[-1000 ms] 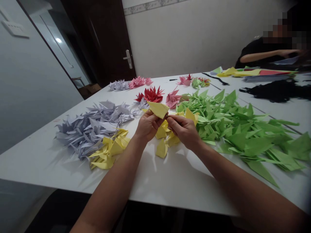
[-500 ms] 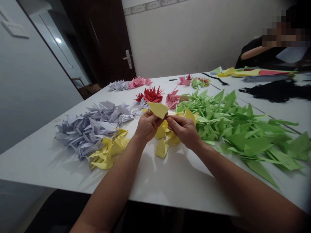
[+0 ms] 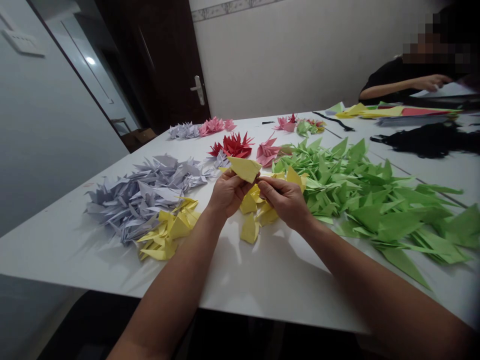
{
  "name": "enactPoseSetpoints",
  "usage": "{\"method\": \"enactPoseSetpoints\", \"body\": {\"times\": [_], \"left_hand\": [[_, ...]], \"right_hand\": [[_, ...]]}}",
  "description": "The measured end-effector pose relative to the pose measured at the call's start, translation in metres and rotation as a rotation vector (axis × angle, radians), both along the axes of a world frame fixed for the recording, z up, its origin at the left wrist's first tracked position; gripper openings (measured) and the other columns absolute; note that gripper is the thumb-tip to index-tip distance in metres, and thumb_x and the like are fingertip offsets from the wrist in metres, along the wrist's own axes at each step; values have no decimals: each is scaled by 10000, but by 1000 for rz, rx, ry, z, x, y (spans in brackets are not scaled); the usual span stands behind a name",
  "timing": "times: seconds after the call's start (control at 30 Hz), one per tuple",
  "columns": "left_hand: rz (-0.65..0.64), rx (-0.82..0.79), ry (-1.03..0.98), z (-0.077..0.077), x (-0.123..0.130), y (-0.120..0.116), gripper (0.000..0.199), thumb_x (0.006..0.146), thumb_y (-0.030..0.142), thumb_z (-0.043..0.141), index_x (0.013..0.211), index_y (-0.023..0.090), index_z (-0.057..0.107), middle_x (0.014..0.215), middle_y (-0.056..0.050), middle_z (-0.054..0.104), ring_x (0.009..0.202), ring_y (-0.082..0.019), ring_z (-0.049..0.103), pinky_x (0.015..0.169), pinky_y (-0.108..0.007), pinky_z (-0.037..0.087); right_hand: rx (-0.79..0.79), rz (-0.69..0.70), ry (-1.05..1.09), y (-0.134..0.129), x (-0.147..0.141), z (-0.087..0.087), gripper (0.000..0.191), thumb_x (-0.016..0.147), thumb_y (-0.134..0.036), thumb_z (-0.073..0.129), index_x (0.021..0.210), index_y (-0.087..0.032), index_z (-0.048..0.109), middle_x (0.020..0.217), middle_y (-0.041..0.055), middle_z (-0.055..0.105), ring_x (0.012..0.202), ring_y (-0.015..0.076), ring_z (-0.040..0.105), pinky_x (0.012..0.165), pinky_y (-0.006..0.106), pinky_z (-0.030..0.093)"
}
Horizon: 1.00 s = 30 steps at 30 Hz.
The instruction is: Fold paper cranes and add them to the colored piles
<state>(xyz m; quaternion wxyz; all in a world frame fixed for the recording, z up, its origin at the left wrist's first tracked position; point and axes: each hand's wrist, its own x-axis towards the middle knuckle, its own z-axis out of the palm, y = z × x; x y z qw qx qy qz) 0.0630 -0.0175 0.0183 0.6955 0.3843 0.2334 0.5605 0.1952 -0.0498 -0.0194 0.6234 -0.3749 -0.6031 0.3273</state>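
A folded yellow paper piece (image 3: 244,168) is pinched in my left hand (image 3: 227,192), held above the table's middle. My right hand (image 3: 284,199) is closed at the paper's right edge, thumb and finger pressed together; whether they grip its tip is too small to make out. Below and between the hands lie loose yellow folded papers (image 3: 249,228). Left of my left forearm sits another heap of yellow folded papers (image 3: 170,232), against a large pile of pale lilac folded papers (image 3: 150,192). A wide pile of green folded papers (image 3: 375,200) spreads right of my right hand.
Red folded papers (image 3: 234,146) and pink ones (image 3: 267,151) lie beyond my hands. Farther right are black strands (image 3: 431,140) and a stack of coloured sheets (image 3: 397,111). Across the white table (image 3: 93,270), a person in black (image 3: 390,82) handles white paper.
My hands and the yellow paper stay almost in place. Across the table, the other person's hand has come down from near the head to the white paper.
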Motion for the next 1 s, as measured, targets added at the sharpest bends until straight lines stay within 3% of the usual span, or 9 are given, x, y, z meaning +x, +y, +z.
{"method": "enactPoseSetpoints", "body": {"times": [0.17, 0.37, 0.5, 0.6, 0.7, 0.77, 0.9, 1.0], "left_hand": [[61, -25, -19, 0, 2, 2, 322, 702, -17, 544, 935, 166, 668, 731, -3, 713, 679, -104, 672, 747, -224, 527], [137, 1, 68, 0, 4, 0, 191, 637, 53, 636, 794, 160, 614, 692, 27, 675, 614, -88, 637, 648, -204, 515], [349, 168, 156, -2, 6, -4, 226, 637, 69, 655, 834, 178, 637, 718, 36, 671, 603, -78, 604, 579, -164, 485], [479, 321, 219, -4, 7, -12, 306, 669, 67, 668, 939, 209, 663, 928, 1, 711, 654, -80, 598, 604, -159, 476], [465, 378, 221, -4, 9, -26, 433, 688, 80, 691, 1081, 252, 635, 1202, -32, 648, 819, -110, 626, 700, -173, 483], [431, 390, 208, -2, 11, -34, 518, 682, 89, 715, 1152, 273, 600, 1270, -39, 608, 919, -134, 627, 749, -186, 484], [441, 401, 169, 8, 18, -43, 575, 684, 102, 734, 1202, 285, 567, 1140, -34, 662, 900, -136, 634, 762, -194, 486], [323, 420, 184, 12, 18, -56, 451, 708, 147, 731, 1129, 252, 609, 943, -11, 700, 802, -117, 638, 741, -192, 493]], "right_hand": [[13, -24, -2, -1, -1, 1, 281, 814, -434, 619, 877, -179, 718, 663, 0, 580, 580, 106, 506, 506, 226, 408], [2, -23, 59, -4, -5, 5, 306, 794, -457, 634, 896, -172, 680, 676, -6, 566, 563, 95, 472, 512, 232, 401], [12, -70, 147, -10, -7, 13, 404, 714, -531, 690, 908, -181, 631, 640, -29, 507, 531, 89, 431, 484, 236, 367], [23, -120, 203, -15, -8, 17, 457, 718, -563, 678, 985, -203, 590, 597, -65, 402, 481, 80, 365, 443, 235, 314], [22, -99, 210, -19, -8, 21, 426, 758, -550, 642, 1017, -217, 581, 615, -61, 386, 457, 74, 338, 417, 240, 285], [9, -55, 229, -21, -9, 25, 386, 762, -516, 639, 999, -216, 580, 614, -62, 390, 442, 68, 321, 404, 239, 272], [-53, -1, 292, -31, -11, 42, 311, 743, -417, 635, 964, -211, 561, 581, -84, 378, 398, 49, 282, 372, 224, 241], [-66, 37, 288, -50, -9, 50, 273, 749, -347, 620, 975, -202, 572, 573, -88, 389, 384, 42, 278, 359, 211, 232]]}}
